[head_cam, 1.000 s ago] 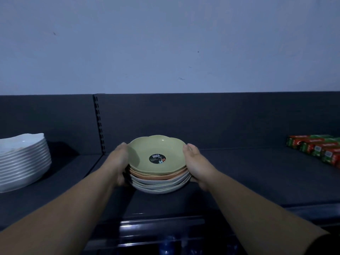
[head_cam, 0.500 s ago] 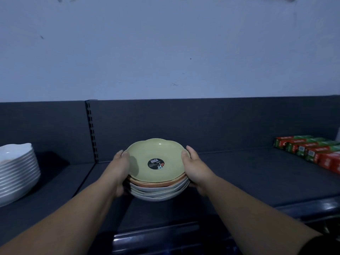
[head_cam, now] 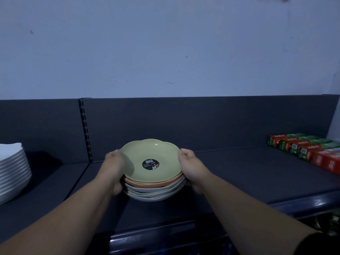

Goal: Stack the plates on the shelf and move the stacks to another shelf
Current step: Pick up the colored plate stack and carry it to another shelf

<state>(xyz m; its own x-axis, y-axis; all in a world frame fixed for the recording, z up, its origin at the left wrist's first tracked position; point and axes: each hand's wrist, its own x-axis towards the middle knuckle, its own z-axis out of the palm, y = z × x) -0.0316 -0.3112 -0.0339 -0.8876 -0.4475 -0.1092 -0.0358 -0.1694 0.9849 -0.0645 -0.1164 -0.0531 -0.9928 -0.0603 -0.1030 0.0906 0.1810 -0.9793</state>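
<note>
A stack of several scalloped plates [head_cam: 153,188] is in the middle of the dark shelf [head_cam: 239,173]. Its top plate is pale green with a round black sticker; below it lie an orange plate and pale grey ones. My left hand [head_cam: 114,168] grips the stack's left side, thumb on the top rim, fingers curled underneath. My right hand [head_cam: 191,168] grips the right side the same way. I cannot tell whether the stack's bottom touches the shelf.
A tall stack of white plates [head_cam: 12,172] stands at the left edge of the shelf. Red and green boxes [head_cam: 305,150] lie in a row at the right. A slotted upright [head_cam: 85,131] divides the dark back panel.
The stack in both hands has tilted slightly toward me and sits a little higher in view; the camera has shifted, and the white plates slid left.
</note>
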